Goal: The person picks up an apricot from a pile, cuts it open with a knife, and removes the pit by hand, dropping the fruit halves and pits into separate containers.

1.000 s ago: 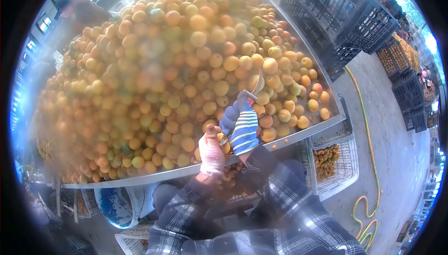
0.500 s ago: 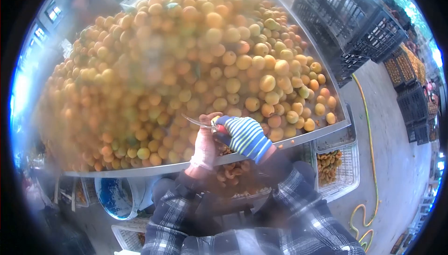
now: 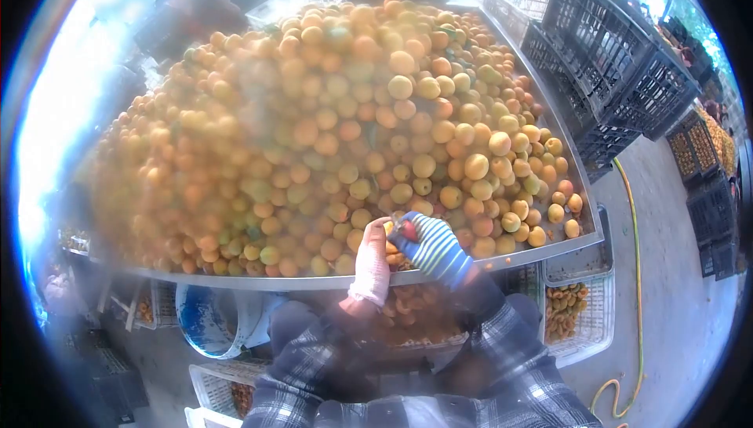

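Observation:
My left hand (image 3: 372,265), in a pale knitted glove with bare fingertips, is closed at the front edge of the fruit table, its fingers around an apricot (image 3: 389,227) that is mostly hidden. My right hand (image 3: 438,251), in a blue and white striped glove, is closed around red-handled shears (image 3: 407,230); their blades point toward the left fingertips and are hard to make out. The two hands almost touch. Before them rises a large heap of apricots (image 3: 423,165). Below the hands, a container of cut fruit pieces (image 3: 412,302) sits near my lap.
The table's metal rim (image 3: 533,252) runs in front of me. A white basket of fruit pieces (image 3: 604,334) stands at right, a blue-white bucket (image 3: 205,320) at left. Black crates (image 3: 608,59) are stacked beyond the table, and a yellow hose (image 3: 637,287) lies on the floor.
Both hands have shifted right and slightly down in view. The shears' long curved blade, plain before beside the left hand, is now mostly hidden, and an orange fruit shows at the left fingertips.

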A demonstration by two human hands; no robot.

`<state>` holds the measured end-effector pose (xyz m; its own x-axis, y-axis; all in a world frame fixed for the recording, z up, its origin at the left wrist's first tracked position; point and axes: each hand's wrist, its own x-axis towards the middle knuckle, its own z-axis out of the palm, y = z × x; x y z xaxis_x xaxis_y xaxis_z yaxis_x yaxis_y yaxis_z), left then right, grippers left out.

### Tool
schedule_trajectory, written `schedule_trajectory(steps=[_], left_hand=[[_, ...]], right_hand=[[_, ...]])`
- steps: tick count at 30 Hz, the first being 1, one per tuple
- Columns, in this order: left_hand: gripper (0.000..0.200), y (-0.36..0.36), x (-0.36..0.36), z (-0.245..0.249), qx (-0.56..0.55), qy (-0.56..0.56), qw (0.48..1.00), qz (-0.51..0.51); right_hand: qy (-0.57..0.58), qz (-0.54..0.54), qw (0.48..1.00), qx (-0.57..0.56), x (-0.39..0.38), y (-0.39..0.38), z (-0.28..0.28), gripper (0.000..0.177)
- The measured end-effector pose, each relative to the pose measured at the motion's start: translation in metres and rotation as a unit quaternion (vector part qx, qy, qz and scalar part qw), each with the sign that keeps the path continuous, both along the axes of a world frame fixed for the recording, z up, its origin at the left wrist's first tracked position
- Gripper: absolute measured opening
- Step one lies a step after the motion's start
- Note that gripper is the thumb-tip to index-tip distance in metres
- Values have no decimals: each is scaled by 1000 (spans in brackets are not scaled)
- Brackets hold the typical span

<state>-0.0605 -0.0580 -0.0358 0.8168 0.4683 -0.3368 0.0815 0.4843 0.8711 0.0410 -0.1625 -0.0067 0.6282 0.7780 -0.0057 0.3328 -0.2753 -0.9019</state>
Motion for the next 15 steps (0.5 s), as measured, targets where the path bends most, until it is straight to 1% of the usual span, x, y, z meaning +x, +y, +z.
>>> schedule_trajectory(steps=[1, 3, 4, 5, 7, 8, 9, 10, 11, 13, 14, 15], left_hand=[[43, -4, -8, 0, 2, -1, 1000, 1], [37, -16, -26, 5, 113, -34, 993, -30], [37, -26, -41, 22, -2, 36, 996, -81], [37, -37, -56, 35, -117, 107, 979, -131], [38, -52, -82, 2, -257, 137, 936, -197], [39, -55, -96, -19, -369, 140, 901, -180], [40, -54, -105, -35, -475, 141, 853, -162], [46, -52, -104, -33, -565, 59, 811, -137], [46, -49, -105, -29, -563, 59, 813, -137], [50, -34, -98, 3, -562, 107, 816, -83], [56, -24, -102, -8, -606, 150, 780, -36], [56, -14, -103, 7, -603, 148, 783, -35]], right_hand=[[79, -38, 995, 58, 2, 0, -8, 40], [55, -47, 996, 56, 7, -2, -4, 43], [-28, -90, 995, -21, 5, -3, 5, 44], [-109, -134, 980, -98, 3, -4, 11, 45], [-121, -133, 978, -104, 3, -2, 3, 45], [-125, -144, 972, -137, 2, 0, 3, 43], [-130, -155, 964, -170, 1, 1, 3, 41], [-141, -164, 964, -155, 1, -1, 3, 35], [-141, -164, 964, -153, -1, -3, 4, 35], [-155, -172, 970, -74, 0, -6, 7, 27], [-157, -186, 970, -23, 0, -6, 4, 22], [-147, -186, 971, 14, 1, -6, 2, 21]])
